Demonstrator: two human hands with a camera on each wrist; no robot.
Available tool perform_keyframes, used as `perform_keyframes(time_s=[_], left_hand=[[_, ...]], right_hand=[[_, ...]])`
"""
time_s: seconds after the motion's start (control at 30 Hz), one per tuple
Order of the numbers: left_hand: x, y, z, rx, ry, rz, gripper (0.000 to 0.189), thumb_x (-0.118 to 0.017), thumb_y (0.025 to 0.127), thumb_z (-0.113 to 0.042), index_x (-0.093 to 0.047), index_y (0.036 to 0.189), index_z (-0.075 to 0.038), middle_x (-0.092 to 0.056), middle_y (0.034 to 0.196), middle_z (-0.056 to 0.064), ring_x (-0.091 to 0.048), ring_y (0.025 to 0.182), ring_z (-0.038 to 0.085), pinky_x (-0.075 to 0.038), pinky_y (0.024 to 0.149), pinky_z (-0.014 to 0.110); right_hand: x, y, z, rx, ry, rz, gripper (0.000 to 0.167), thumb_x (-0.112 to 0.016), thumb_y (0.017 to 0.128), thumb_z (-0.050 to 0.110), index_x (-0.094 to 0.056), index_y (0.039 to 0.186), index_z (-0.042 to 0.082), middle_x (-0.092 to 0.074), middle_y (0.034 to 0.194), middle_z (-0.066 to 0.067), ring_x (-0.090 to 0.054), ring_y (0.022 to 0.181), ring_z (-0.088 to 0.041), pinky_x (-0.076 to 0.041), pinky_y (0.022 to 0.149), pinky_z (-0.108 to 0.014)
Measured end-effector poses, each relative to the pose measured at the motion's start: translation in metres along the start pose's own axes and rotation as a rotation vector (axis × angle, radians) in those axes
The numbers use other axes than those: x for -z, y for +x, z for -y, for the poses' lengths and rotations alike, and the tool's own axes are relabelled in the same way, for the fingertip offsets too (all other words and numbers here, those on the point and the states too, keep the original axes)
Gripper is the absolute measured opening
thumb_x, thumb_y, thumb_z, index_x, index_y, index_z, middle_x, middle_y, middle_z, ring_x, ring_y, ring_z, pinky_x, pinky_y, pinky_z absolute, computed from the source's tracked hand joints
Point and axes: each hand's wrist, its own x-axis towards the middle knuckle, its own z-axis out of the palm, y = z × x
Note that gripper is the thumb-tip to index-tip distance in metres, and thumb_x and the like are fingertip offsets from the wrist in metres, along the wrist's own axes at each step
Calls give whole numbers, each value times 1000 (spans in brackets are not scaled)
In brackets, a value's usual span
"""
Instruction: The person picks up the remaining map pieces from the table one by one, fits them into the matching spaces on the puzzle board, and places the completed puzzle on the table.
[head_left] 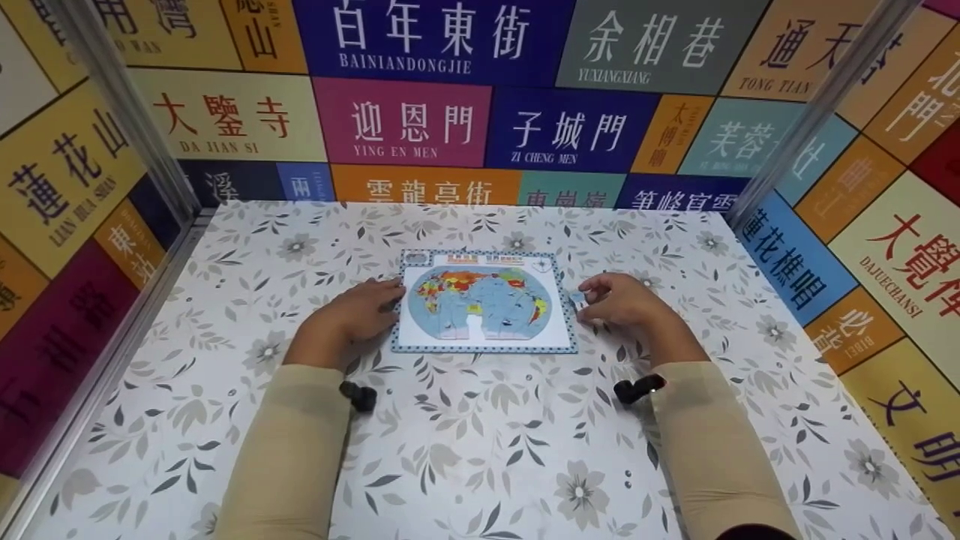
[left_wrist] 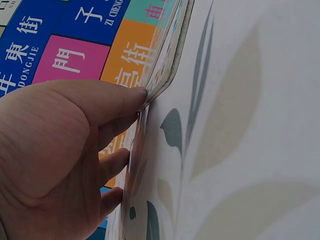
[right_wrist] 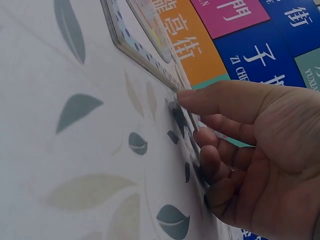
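A world map jigsaw puzzle (head_left: 484, 348) with a dotted blue border lies flat on the table. Its map is mostly filled with pieces, and a white gap shows at the bottom middle. My left hand (head_left: 367, 309) rests at the puzzle's left edge; in the left wrist view its thumb (left_wrist: 120, 102) touches the board's edge, fingers loosely extended. Just off the right edge, my right hand (head_left: 619, 301) pinches a small light-blue puzzle piece (head_left: 577, 298) between thumb and index finger. The right wrist view shows this piece only as a thin edge, mostly hidden by the fingers.
The table (head_left: 480, 450) has a white cloth with grey leaves and flowers. Colourful panels (head_left: 405, 124) with Chinese lettering stand behind it and along both sides. Metal posts (head_left: 817, 112) rise at the back corners. A small black device (head_left: 639, 388) sits by the right wrist.
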Motion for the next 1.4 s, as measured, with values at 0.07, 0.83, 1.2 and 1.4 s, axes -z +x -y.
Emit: perform_keyframes(time_s=[0.07,0.83,1.2,1.4], left_hand=[[0,0,-1,6,-4,2,61,-52,112,-34,-32,169,-36,-13,181,-16,0,172,28,-5,139,60],[0,-3,-2,-57,55,-18,60,-51,111,-30,-34,169,-29,-18,182,-9,-3,171,32,-6,139,61],[0,-2,0,-23,20,-1,60,-51,112,-32,-33,169,-34,-14,182,-13,-1,171,30,-4,138,62],[1,-3,-3,-23,17,-3,59,-51,112,-32,-33,169,-35,-15,182,-14,-1,171,30,-4,138,62]], right_hand=[[0,-2,4,2,15,-14,59,-88,87,25,-64,140,16,-63,128,-9,-60,107,-23,-55,87,-32],[-39,-13,94,78,30,-55,55,-90,87,30,-69,137,20,-69,117,-5,-63,100,-24,-54,79,-36],[-80,-15,131,166,45,-1,49,-89,89,29,-71,134,20,-70,112,-4,-64,94,-22,-57,78,-36],[-90,-15,130,180,89,-12,48,-89,89,27,-71,133,20,-69,109,-4,-62,88,-21,-53,73,-35]])
